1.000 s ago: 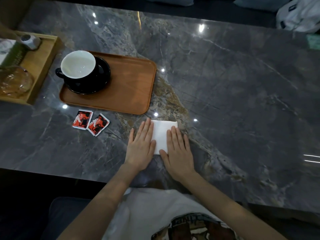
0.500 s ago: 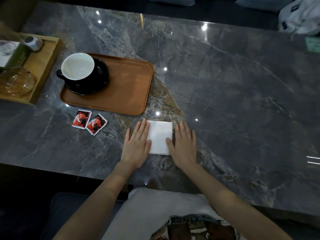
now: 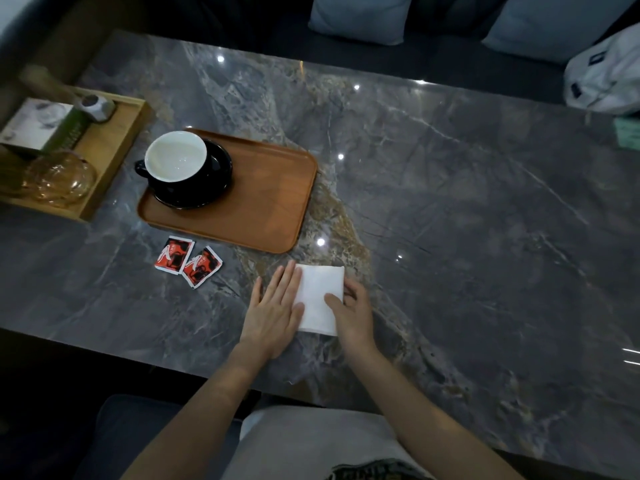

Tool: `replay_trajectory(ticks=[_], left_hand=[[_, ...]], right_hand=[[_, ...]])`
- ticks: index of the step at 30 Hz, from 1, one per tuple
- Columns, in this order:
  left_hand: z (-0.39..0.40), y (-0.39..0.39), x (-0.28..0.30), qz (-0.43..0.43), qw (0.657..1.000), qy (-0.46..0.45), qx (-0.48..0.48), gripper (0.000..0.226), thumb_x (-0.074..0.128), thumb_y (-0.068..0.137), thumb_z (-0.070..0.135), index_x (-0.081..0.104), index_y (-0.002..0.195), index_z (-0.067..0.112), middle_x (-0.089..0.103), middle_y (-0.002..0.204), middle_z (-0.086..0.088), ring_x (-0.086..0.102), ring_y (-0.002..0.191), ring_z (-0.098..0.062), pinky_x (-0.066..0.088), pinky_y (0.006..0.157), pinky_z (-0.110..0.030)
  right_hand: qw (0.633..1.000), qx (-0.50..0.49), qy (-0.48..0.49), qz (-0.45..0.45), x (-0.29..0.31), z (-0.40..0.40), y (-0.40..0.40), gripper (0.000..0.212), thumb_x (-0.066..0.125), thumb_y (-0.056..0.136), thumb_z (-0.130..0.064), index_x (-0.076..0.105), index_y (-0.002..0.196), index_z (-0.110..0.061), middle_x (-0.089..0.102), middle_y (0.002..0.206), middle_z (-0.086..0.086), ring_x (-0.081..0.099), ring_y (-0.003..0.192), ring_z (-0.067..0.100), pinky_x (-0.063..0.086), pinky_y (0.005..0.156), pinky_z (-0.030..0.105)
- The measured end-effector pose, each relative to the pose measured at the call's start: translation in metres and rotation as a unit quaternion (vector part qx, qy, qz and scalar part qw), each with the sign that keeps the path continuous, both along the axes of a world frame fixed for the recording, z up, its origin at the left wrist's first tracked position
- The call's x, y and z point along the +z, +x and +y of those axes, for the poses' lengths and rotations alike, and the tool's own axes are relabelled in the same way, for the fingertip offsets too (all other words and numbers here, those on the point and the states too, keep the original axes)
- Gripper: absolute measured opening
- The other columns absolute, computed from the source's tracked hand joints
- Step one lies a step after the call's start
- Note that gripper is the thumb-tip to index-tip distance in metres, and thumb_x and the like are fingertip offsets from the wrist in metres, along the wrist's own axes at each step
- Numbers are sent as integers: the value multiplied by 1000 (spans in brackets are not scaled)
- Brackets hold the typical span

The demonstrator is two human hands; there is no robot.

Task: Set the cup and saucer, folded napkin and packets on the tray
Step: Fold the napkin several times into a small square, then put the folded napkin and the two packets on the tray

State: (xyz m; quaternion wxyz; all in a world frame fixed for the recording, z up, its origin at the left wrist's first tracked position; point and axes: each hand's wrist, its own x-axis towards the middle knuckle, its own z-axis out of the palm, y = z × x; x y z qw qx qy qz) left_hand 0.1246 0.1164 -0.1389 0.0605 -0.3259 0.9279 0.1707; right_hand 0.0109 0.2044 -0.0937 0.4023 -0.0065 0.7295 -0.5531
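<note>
A white folded napkin point(image 3: 318, 292) lies on the dark marble table just below the brown tray point(image 3: 263, 209). My left hand point(image 3: 273, 306) rests flat on its left edge, fingers spread. My right hand point(image 3: 349, 306) curls around its right edge, thumb on top and fingers at the side. On the tray's left end stands a black cup with a white inside point(image 3: 175, 162) on a black saucer point(image 3: 218, 181). Two red packets point(image 3: 188, 261) lie side by side on the table below the tray's left corner.
A light wooden tray point(image 3: 104, 157) at the far left carries a box, a small grey object and a glass jar. Cushions and a white bag sit beyond the table's far edge. The table's near edge runs just under my wrists.
My right hand went from lying flat beside the napkin to pinching its right edge. The left hand stays flat on the left side. The camera view shifted.
</note>
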Motion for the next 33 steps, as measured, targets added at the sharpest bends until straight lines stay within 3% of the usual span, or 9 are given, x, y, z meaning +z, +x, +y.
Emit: replay_trajectory(ticks=[3,7,11,13,15,18,23,29,33], left_hand=[[-4,1,3,6,999,35,-6,61,1,88,45,-12,142,18,-13,150,7,-11,139,-10,-10,114,-39],[-10,4,9,-2,996,91,-14,61,-12,81,51,-25,136,27,-29,144,11,-23,135,-4,-10,116,-40],[-23,8,18,59,983,175,21,66,-3,86,56,-11,143,25,-7,155,7,-11,139,-2,-6,116,-36],[-38,6,29,130,948,283,70,65,16,89,50,6,148,23,22,153,3,17,141,-9,14,117,-35],[-58,1,47,194,882,408,135,58,33,90,44,25,144,26,49,134,4,48,120,-12,38,103,-35],[-99,-13,70,261,788,501,247,25,45,95,18,55,118,16,63,115,-6,60,100,-19,49,90,-36],[-168,-36,93,280,727,561,280,16,51,92,11,61,102,4,66,97,-12,62,84,-24,53,73,-32],[-225,-65,92,263,757,522,292,30,60,86,15,58,114,4,67,106,-10,65,91,-23,55,73,-30],[-244,-88,83,242,846,381,282,33,62,85,14,61,116,3,64,105,-5,62,95,-21,51,82,-31]], right_hand=[[998,-9,59,-34,1,-6,-5,27,62,84,-10,61,111,-5,65,106,11,59,77,12,48,58,15],[994,43,93,-32,16,-13,-11,20,62,85,-12,66,103,-5,67,97,11,63,84,23,52,74,33],[996,53,73,-7,34,-30,-14,14,63,83,-8,68,94,-1,69,84,11,63,73,20,49,64,28],[996,57,71,3,45,-44,-14,14,65,82,-13,68,94,-6,70,83,8,65,74,19,51,62,27],[998,44,36,-6,55,-61,-16,11,65,83,-11,68,93,-8,71,77,3,67,67,14,52,56,23],[999,13,-26,-35,66,-91,-22,7,64,83,-6,68,88,-6,71,62,-3,66,53,7,51,49,17],[996,2,-66,-63,74,-141,-40,8,64,83,-13,69,90,-12,74,73,-1,68,66,13,54,63,29],[993,-33,-41,-108,55,-188,-74,19,59,87,-10,62,105,-5,69,87,6,66,79,19,58,59,30],[998,-15,17,-58,38,-206,-86,29,61,87,-10,58,113,2,67,91,8,65,80,20,56,56,26]])
